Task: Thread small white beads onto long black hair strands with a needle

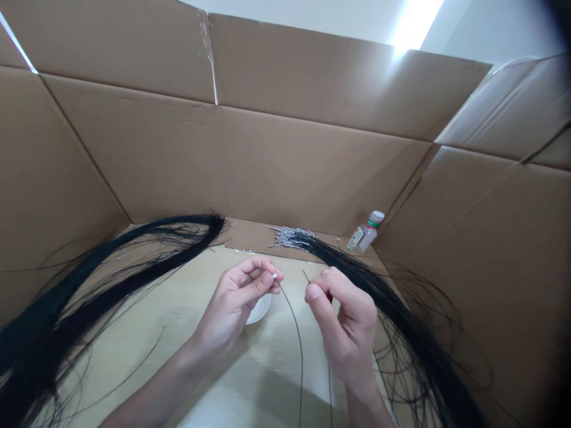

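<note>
Closest to the wearer, two bare forearms come up over a pale wooden tabletop (187, 333). The left hand (234, 306) is curled, its thumb and forefinger pinched tight on a small white bead (275, 276), the other fingers folded in beneath. A thin black cord (298, 333) runs from that bead in a curve down toward the near edge. The right hand (345, 324) sits just beside it, fingers closed narrow, thumb and forefinger nipping the short tip of a cord end (306, 276) that pokes up toward the bead; tip and bead are near each other but apart. Under the left hand, partly hidden, lies a small white dish (261, 310). To the left a thick bundle of black cords (111, 267) sweeps across the table, loose strands straying from it. To the right a second bundle (392, 309) runs back from behind the right hand, its far ends carrying a cluster of silvery beads (288, 236). Farther still, in the right corner, a small plastic bottle (366, 233) with a white cap lies tilted. Cardboard walls (289, 166) enclose it all.
</note>
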Demonstrator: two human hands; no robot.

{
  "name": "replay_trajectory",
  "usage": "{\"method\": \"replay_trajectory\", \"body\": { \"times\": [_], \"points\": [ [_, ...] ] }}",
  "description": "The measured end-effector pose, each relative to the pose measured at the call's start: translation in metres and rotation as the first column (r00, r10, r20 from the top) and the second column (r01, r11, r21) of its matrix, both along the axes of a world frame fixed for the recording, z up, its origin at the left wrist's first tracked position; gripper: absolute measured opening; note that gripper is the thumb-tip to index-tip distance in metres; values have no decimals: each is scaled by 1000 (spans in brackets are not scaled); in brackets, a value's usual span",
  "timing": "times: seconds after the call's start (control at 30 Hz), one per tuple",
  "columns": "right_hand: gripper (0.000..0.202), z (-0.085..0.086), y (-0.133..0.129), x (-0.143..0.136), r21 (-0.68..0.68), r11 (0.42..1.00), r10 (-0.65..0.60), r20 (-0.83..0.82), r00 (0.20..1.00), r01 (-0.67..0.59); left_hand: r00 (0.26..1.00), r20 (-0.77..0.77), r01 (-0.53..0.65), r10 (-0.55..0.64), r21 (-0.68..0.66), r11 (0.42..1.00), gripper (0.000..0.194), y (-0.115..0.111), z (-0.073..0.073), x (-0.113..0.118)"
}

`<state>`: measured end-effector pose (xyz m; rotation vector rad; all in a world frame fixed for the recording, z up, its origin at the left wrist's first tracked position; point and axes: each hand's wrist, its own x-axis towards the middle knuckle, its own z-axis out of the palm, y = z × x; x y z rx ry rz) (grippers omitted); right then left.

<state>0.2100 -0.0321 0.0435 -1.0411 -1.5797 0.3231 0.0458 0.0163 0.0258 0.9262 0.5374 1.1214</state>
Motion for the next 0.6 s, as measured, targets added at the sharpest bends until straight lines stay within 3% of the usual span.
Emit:
{"method": "replay_trajectory", "body": {
  "times": [0.17,0.6],
  "points": [
    [36,-4,1,0,-67,986,152,-56,987,-156,997,-20,78,-79,-22,997,12,0,-2,0],
    [36,-7,5,-6,-83,989,124,-37,992,-126,993,-81,85,-84,6,996,13,-1,-4,1]
  ]
}}
